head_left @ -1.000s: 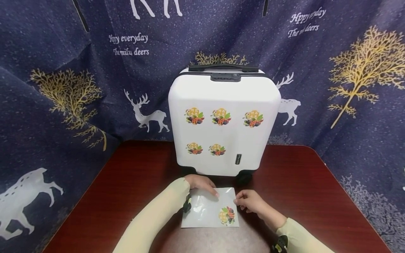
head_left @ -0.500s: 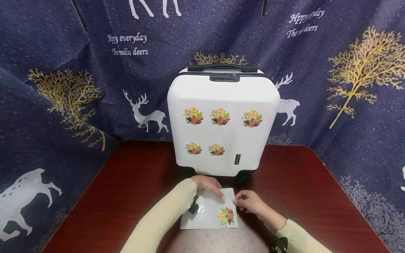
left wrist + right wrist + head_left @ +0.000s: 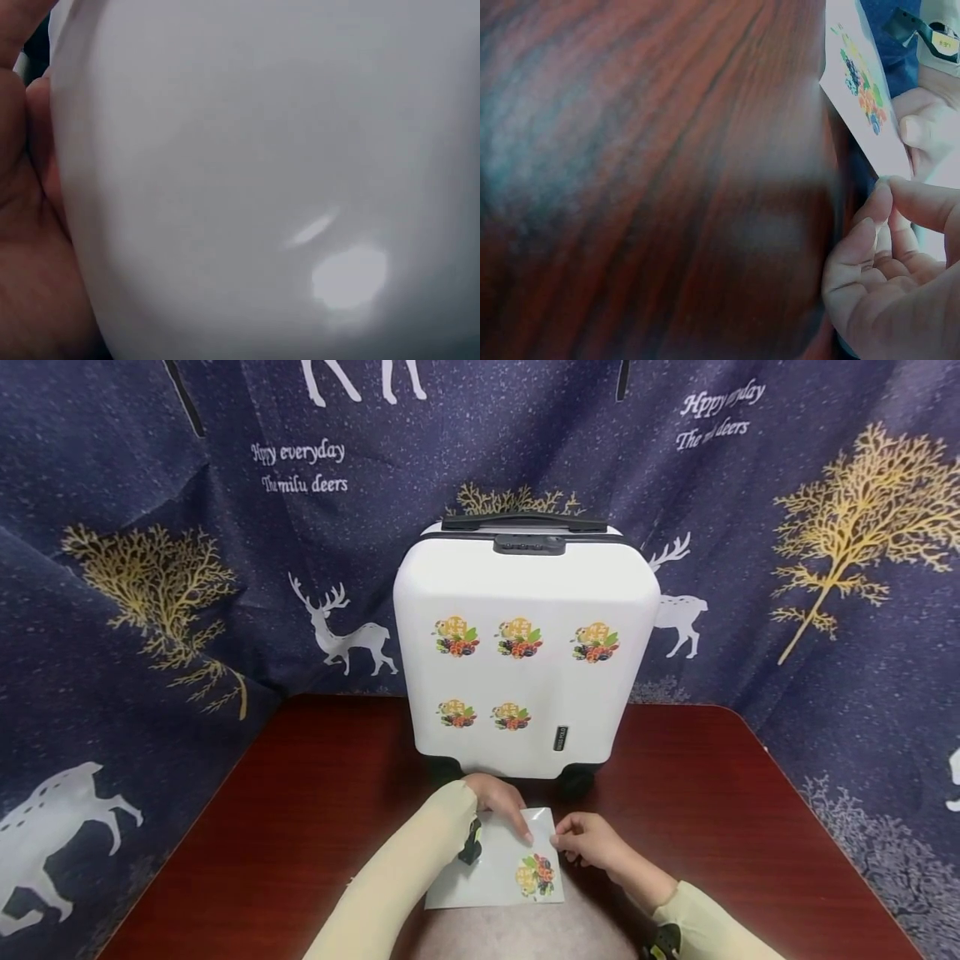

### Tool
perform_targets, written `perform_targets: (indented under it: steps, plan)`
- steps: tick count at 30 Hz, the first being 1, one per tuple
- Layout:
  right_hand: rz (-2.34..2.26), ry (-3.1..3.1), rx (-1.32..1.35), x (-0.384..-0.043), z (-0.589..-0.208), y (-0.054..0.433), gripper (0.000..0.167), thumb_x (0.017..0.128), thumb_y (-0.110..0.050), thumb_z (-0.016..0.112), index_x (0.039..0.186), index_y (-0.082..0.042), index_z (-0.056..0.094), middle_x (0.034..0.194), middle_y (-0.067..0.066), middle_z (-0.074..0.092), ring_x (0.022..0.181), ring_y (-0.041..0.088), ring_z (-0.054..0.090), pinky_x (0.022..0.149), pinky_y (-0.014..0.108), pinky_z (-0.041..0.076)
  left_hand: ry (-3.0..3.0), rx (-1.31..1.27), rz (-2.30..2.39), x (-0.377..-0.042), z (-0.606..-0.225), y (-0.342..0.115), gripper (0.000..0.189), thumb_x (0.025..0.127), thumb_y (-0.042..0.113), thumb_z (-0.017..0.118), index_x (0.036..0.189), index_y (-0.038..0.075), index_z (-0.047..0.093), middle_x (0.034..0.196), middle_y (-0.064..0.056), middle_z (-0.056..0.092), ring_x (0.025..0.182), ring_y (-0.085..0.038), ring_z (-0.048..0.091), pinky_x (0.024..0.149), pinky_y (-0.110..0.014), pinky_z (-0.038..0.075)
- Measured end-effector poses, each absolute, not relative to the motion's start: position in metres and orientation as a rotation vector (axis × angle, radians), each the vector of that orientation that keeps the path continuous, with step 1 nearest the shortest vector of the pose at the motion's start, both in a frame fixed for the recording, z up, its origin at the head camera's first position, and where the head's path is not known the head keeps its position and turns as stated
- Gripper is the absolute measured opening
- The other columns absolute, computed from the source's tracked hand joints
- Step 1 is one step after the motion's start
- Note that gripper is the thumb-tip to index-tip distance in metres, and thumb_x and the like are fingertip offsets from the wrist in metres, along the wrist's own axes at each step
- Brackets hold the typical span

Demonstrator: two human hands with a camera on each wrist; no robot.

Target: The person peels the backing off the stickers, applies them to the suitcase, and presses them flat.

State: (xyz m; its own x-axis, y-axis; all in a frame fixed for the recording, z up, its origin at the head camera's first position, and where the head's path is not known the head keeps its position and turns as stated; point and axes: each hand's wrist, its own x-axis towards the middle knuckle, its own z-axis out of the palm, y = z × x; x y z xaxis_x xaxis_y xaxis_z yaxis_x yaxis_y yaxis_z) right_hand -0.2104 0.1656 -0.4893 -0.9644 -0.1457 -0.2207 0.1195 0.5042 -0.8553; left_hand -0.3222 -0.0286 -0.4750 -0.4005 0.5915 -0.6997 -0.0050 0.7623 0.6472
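A glossy white sticker sheet [image 3: 468, 885] is held in front of the suitcase, with one fruit sticker [image 3: 536, 876] near its lower right corner. My left hand [image 3: 501, 800] grips the sheet's far side, thumb on top and the other fingers hidden beneath. In the left wrist view the bulging sheet [image 3: 247, 150] fills most of the picture beside the palm. At the right edge, my right hand [image 3: 594, 842] pinches the sheet between thumb and index finger. The right wrist view shows this pinch at a corner, with the colourful sticker [image 3: 862, 79] above it.
A white suitcase [image 3: 525, 581] stands upright at the back of the dark red table [image 3: 322, 827], bearing several matching fruit stickers [image 3: 512, 717] in two rows. Behind it hangs a blue cloth [image 3: 247, 510] with deer and trees.
My left hand has slid right across the sheet, its thumb now closer to the sticker. The right hand has kept its pinch at the right edge. The head view has shifted slightly.
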Motion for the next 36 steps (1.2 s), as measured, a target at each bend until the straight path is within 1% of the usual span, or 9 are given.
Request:
perform_targets:
  steps: [4, 7, 12, 16, 20, 23, 29, 36]
  plan:
    - [-1.446, 2.491, -0.027, -0.211, -0.491, 0.165, 0.013, 0.09, -0.01, 0.073, 0.092, 0.001, 0.066, 0.073, 0.003, 0.064, 0.065, 0.016, 0.056, 0.056, 0.029, 0.047, 1.865, 0.429, 0.69, -0.324, -0.478, -0.03, 0.01, 0.092, 0.021, 0.072, 0.095, 0.011, 0.073, 0.085, -0.001, 0.074, 0.076, -0.013, 0.07, 0.07, -0.024, 0.058]
    - [-1.437, 2.488, -0.019, -0.211, -0.491, 0.165, 0.013, 0.091, -0.01, 0.072, 0.093, 0.001, 0.066, 0.075, 0.003, 0.065, 0.066, 0.016, 0.057, 0.056, 0.029, 0.049, 1.864, 0.419, 0.697, -0.323, -0.478, -0.03, 0.011, 0.091, 0.02, 0.072, 0.095, 0.01, 0.073, 0.085, -0.002, 0.075, 0.075, -0.013, 0.07, 0.07, -0.025, 0.059]
    - [-1.428, 2.524, -0.055, -0.209, -0.487, 0.167, 0.016, 0.088, -0.008, 0.074, 0.095, 0.003, 0.066, 0.074, 0.005, 0.066, 0.065, 0.016, 0.059, 0.056, 0.029, 0.051, 1.866, 0.415, 0.686, -0.322, -0.48, -0.028, 0.01, 0.091, 0.019, 0.072, 0.094, 0.009, 0.073, 0.084, -0.002, 0.074, 0.075, -0.013, 0.069, 0.068, -0.024, 0.056]
    - [-1.371, 2.638, -0.272, -0.206, -0.489, 0.166, 0.012, 0.085, -0.004, 0.074, 0.094, 0.001, 0.068, 0.072, 0.005, 0.066, 0.062, 0.01, 0.057, 0.054, 0.024, 0.048, 1.884, 0.425, 0.676, -0.322, -0.483, -0.027, 0.012, 0.089, 0.019, 0.073, 0.095, 0.009, 0.073, 0.085, -0.002, 0.074, 0.076, -0.014, 0.068, 0.069, -0.024, 0.055]
    - [-1.244, 2.735, -0.499, -0.202, -0.493, 0.161, 0.007, 0.082, -0.004, 0.077, 0.086, -0.006, 0.071, 0.074, 0.0, 0.065, 0.066, 0.0, 0.051, 0.061, 0.02, 0.046, 1.867, 0.423, 0.685, -0.323, -0.485, -0.029, 0.01, 0.089, 0.016, 0.072, 0.095, 0.008, 0.073, 0.084, -0.001, 0.072, 0.076, -0.013, 0.067, 0.069, -0.023, 0.055]
    - [-1.201, 2.766, -0.568, -0.2, -0.495, 0.156, 0.01, 0.079, -0.006, 0.08, 0.082, -0.008, 0.071, 0.073, -0.004, 0.064, 0.069, -0.005, 0.048, 0.064, 0.019, 0.044, 1.833, 0.407, 0.7, -0.324, -0.486, -0.03, 0.007, 0.09, 0.013, 0.07, 0.094, 0.007, 0.072, 0.082, -0.002, 0.071, 0.074, -0.013, 0.067, 0.067, -0.023, 0.055]
    - [-1.2, 2.761, -0.574, -0.203, -0.496, 0.148, 0.013, 0.078, -0.005, 0.082, 0.083, -0.005, 0.071, 0.071, -0.004, 0.059, 0.066, -0.004, 0.045, 0.061, 0.018, 0.041, 1.789, 0.407, 0.716, -0.329, -0.487, -0.03, 0.009, 0.092, 0.009, 0.067, 0.099, 0.005, 0.072, 0.084, -0.002, 0.071, 0.075, -0.012, 0.067, 0.066, -0.022, 0.056]
    - [-1.2, 2.72, -0.59, -0.204, -0.495, 0.143, 0.014, 0.079, -0.003, 0.082, 0.083, -0.005, 0.068, 0.069, -0.004, 0.057, 0.064, -0.003, 0.045, 0.06, 0.019, 0.041, 1.737, 0.384, 0.724, -0.33, -0.488, -0.029, 0.01, 0.093, 0.006, 0.063, 0.098, 0.004, 0.071, 0.083, -0.002, 0.071, 0.074, -0.011, 0.067, 0.065, -0.022, 0.055]
